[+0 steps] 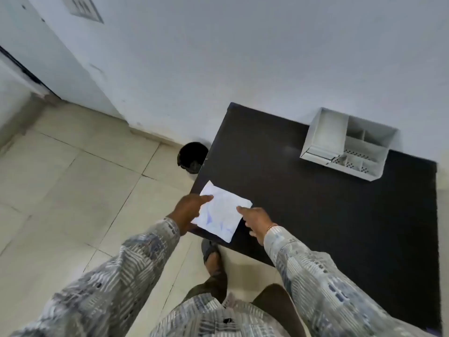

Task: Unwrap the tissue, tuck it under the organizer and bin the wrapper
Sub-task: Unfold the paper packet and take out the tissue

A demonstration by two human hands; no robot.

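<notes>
Both hands met at the tissue [222, 212], a white packet with faint blue print lying flat at the near left corner of the table [315, 215]. Our left hand [188, 211] pinched its left edge; our right hand [257, 221] touched the right edge with a fingertip, grip unclear. We saw the organizer [347, 144] far back by the wall, the bin [192, 156] on the floor beside the table
</notes>
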